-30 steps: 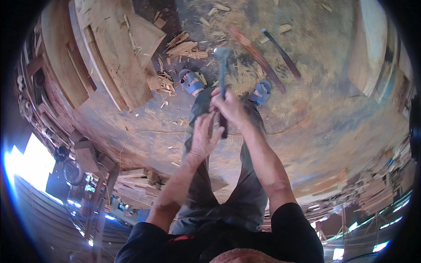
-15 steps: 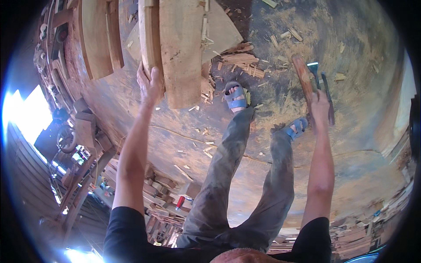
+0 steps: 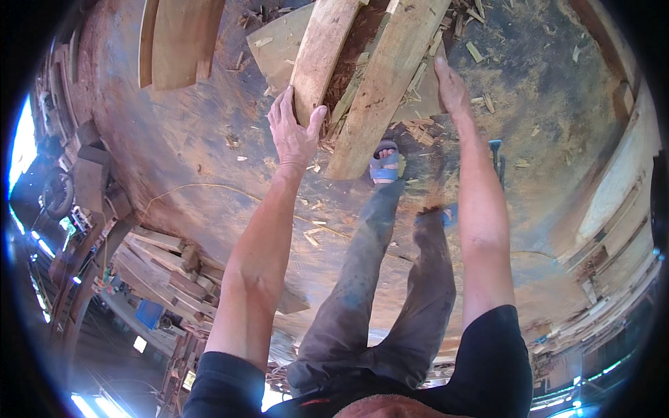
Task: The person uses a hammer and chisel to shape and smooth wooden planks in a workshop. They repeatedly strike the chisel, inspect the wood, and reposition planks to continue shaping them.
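- Left hand (image 3: 294, 136): thumb and fingers clamped across the near end of the left beam (image 3: 324, 59).
- Right hand (image 3: 453, 90): right of the long beam (image 3: 390, 87), at the right edge of the thin panel (image 3: 420, 106). Seen edge-on; cannot tell if it grips or only touches.
- Long beam (landmark): near end shows, points toward the person; far end cut off by the frame. Pale wood, long straight sides, rounded end corner, faint grain and small dark marks.
- Left beam: left of landmark, slight angle to it, rough pale face. Dark red-brown gap between the two, splinters (image 3: 346, 101) in it, no room for much else.
- Panel: flat, smooth, tan; under landmark, sticking out on its right.
- Left sandal (image 3: 384, 164): blue strap, just beside landmark's near end. Tight there.
- Wood chips (image 3: 421, 131): flaky, jagged, right of landmark's near end.
- Metal-headed tool (image 3: 495, 145): farther right, partly behind the right forearm.
- Pale boards (image 3: 178, 45): well left of landmark; open stained floor (image 3: 188, 132) runs between them and the left beam.
- Yellowish cord (image 3: 209, 186): thin, on the floor, nearer the person than landmark.
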